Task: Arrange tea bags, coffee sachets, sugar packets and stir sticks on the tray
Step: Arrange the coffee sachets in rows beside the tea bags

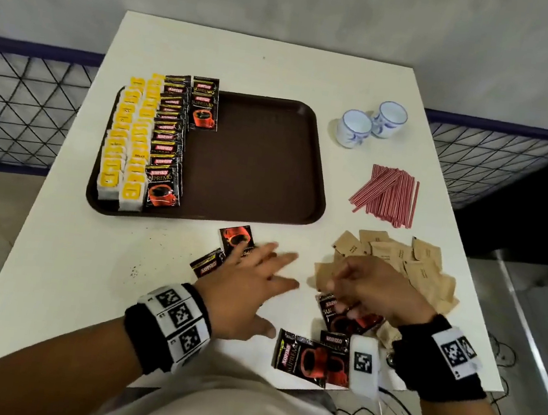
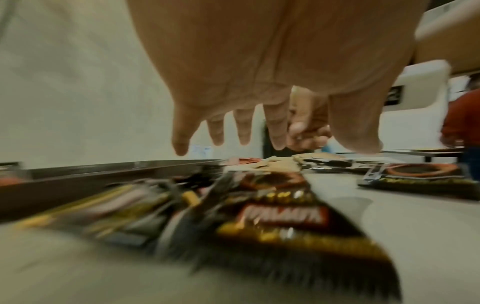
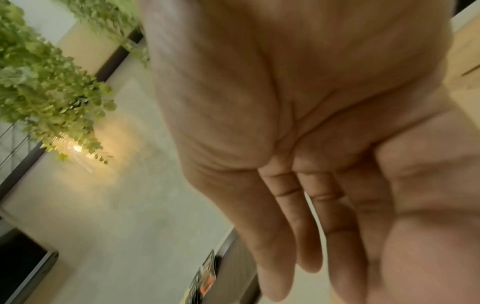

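The brown tray (image 1: 254, 156) holds two columns of yellow tea bags (image 1: 125, 141) at its left and overlapping black coffee sachets (image 1: 168, 139) beside them, two more starting a further column. My left hand (image 1: 255, 288) hovers flat with spread fingers over two loose sachets (image 1: 236, 235); the left wrist view shows the left hand (image 2: 246, 123) empty above a blurred sachet (image 2: 280, 216). My right hand (image 1: 360, 283) is over another sachet (image 1: 348, 320) beside the brown sugar packets (image 1: 414, 259). In the right wrist view the right hand's (image 3: 311, 205) fingers are straight and hold nothing. Red stir sticks (image 1: 391, 196) lie right of the tray.
Two white cups (image 1: 355, 127) with blue pattern stand at the back right of the white table (image 1: 189, 45). Two more coffee sachets (image 1: 299, 355) lie at the near edge. Cables hang off the near right corner. A mesh fence runs on both sides.
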### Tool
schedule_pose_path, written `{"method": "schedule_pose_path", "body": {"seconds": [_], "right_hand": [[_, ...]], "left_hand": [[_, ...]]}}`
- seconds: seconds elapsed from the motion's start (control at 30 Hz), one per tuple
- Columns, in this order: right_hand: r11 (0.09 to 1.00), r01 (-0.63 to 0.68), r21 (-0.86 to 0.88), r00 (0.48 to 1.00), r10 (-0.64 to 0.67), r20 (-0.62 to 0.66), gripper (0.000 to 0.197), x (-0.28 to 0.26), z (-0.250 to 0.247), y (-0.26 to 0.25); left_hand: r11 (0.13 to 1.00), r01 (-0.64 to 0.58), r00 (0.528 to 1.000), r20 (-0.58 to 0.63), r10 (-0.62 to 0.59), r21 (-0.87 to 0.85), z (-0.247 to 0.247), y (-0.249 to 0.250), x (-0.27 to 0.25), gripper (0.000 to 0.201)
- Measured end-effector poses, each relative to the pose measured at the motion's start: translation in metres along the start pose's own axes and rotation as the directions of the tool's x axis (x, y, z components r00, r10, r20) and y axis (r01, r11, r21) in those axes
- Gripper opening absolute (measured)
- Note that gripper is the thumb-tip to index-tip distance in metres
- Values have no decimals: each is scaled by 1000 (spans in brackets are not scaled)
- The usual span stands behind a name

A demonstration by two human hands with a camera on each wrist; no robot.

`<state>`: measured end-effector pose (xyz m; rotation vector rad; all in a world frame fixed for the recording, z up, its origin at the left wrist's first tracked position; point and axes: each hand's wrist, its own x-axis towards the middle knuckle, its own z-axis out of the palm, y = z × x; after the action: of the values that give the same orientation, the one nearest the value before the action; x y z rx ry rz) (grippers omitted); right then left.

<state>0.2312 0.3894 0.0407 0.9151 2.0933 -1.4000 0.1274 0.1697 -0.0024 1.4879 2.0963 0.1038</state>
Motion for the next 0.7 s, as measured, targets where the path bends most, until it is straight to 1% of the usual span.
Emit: {"method": "schedule_pose_path", "body": {"seconds": [0.03,0.1,0.2,0.27,0.33,0.43,0.5,0.57,0.63,0.7], "right_hand": [[1000,1,23,1000,-1,-24,10,0,-7,1],[999,-9,53,998,12,-59,12,0,-20,4],[998,-8,57,992,16,-128,15,2,-35,12],[997,-2,77,985,15,-173,14,2,-41,16],[996,4,84,983,12,-185,14,0,-45,22],[1000,9,23,981,-5,-196,14,-4,-45,30],[998,4,-57,976,-16,-219,14,-5,-42,35],[994,8,-105,974,-31,-225,15,-7,-33,36],[983,12,-186,973,-54,-226,20,-8,-21,34],[952,13,-307,971,-86,-225,32,-7,-7,32]], "left_hand": [[997,-80,997,6,80,20,-1,8,4,76],[972,-222,974,48,219,72,-2,28,18,71],[913,-373,927,109,359,168,2,57,41,76],[862,-446,895,143,423,239,10,71,54,80],[837,-459,888,175,425,297,16,76,60,80],[860,-423,903,211,374,285,18,65,56,70],[872,-410,909,198,367,267,17,49,47,64],[882,-387,919,185,347,269,19,32,37,63],[894,-364,928,183,324,262,19,18,28,64],[896,-363,929,171,328,255,18,8,21,64]]}}
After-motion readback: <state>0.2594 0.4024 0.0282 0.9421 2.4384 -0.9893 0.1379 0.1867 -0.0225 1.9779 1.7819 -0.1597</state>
